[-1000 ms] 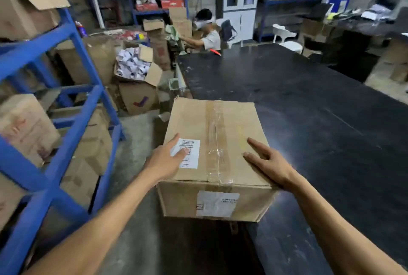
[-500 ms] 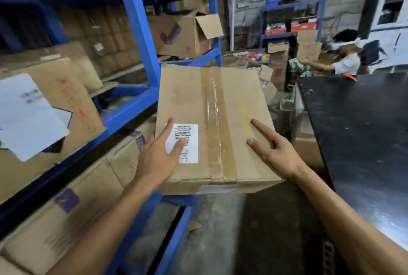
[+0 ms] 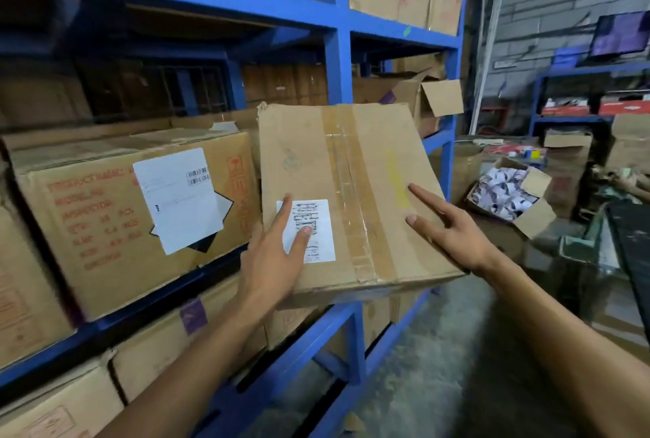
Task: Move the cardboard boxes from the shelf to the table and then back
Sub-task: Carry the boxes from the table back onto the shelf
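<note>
Left hand (image 3: 272,261) lies flat on the top face of the taped cardboard box (image 3: 351,191), fingers straight and extended, two fingertips resting on the white printed label (image 3: 316,230) at the near left of that face; the palm wraps the near left corner; whether the thumb curls beneath cannot be seen. Right hand (image 3: 453,232) presses the near right portion of the same face, fingers straight and spread, index pointing toward the yellow marking (image 3: 395,179) beside the central tape seam (image 3: 348,191). The box is carried between both hands, tilted with its far edge raised, in front of the blue shelf (image 3: 337,61) at the height of the middle tier; its far left corner stands just beside the large printed carton (image 3: 116,212) seated on that tier; whether the two touch cannot be determined. Further cartons occupy the tiers above and below. To the right, on the floor, an open carton of white rolled items (image 3: 506,191); a dark table edge (image 3: 633,244) at far right.
</note>
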Demonstrator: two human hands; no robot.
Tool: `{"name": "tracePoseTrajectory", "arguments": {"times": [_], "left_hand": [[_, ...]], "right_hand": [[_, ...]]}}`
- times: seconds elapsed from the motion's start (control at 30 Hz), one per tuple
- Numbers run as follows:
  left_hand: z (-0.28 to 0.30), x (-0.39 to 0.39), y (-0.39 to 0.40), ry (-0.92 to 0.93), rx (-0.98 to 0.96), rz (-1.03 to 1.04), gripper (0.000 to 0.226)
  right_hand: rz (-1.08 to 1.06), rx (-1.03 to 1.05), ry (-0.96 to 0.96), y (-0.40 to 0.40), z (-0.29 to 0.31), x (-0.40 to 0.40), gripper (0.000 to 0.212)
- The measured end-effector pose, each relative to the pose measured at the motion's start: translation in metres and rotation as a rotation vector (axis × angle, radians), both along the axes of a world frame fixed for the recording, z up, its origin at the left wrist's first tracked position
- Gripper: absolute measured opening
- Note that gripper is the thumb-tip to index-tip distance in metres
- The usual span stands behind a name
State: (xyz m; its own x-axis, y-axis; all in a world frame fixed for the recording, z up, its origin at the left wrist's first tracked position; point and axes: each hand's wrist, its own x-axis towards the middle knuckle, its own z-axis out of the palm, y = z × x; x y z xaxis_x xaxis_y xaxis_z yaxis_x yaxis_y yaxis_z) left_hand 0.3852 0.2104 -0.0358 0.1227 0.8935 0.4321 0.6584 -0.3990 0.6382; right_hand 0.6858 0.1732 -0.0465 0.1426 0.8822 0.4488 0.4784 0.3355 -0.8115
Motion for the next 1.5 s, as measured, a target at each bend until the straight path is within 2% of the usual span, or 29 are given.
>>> {"name": "tracePoseTrajectory", "arguments": {"times": [0.17,0.33,0.47,0.57,0.7,0.8,0.83,0.9,0.97,1.03,1.13,1.23,1.33,1.37,1.5], "left_hand": [[0.004,0.029,0.021,-0.051,0.027,0.103,0.056],[0.03,0.069,0.031,0.023,0.063,0.281,0.052],[0.052,0.062,0.028,-0.07,0.036,0.323,0.049],[0.054,0.07,0.018,-0.102,0.037,0.374,0.049],[0.052,0.102,0.024,-0.036,0.067,0.465,0.049],[0.061,0.126,0.03,-0.01,-0.025,0.518,0.049],[0.064,0.132,0.03,0.039,-0.034,0.562,0.051],[0.068,0.148,0.023,0.286,0.004,0.637,0.061],[0.067,0.172,0.018,0.6,0.026,0.54,0.077],[0.064,0.195,0.019,0.823,-0.006,0.383,0.089],[0.063,0.201,0.035,0.976,-0.012,0.36,0.088],[0.074,0.188,0.048,0.99,0.019,0.391,0.085],[0.093,0.179,0.057,0.983,0.053,0.452,0.082],[0.099,0.176,0.06,0.973,0.081,0.494,0.079],[0.105,0.155,0.083,0.9,0.35,0.728,0.066]], "right_hand": [[0.141,-0.015,-0.005,0.072,0.02,0.041,0.053],[0.331,-0.029,-0.101,0.128,0.061,0.079,0.052],[0.481,-0.034,-0.16,0.161,0.093,0.08,0.049],[0.513,-0.026,-0.113,0.178,0.093,0.079,0.045],[0.572,-0.125,-0.039,0.198,0.079,0.089,0.046],[0.591,-0.163,-0.057,0.215,0.086,0.096,0.045],[0.603,-0.167,-0.079,0.22,0.09,0.097,0.045],[0.629,-0.183,-0.093,0.231,0.099,0.097,0.044],[0.661,-0.231,-0.085,0.241,0.107,0.096,0.043],[0.683,-0.265,-0.11,0.247,0.114,0.093,0.044],[0.697,-0.275,-0.172,0.253,0.122,0.09,0.044],[0.6,-0.201,-0.324,0.258,0.131,0.086,0.043],[0.374,-0.046,-0.635,0.251,0.137,0.078,0.042],[0.308,-0.001,-0.663,0.244,0.136,0.076,0.042],[0.069,0.303,-0.535,0.217,0.102,0.064,0.047]]}}
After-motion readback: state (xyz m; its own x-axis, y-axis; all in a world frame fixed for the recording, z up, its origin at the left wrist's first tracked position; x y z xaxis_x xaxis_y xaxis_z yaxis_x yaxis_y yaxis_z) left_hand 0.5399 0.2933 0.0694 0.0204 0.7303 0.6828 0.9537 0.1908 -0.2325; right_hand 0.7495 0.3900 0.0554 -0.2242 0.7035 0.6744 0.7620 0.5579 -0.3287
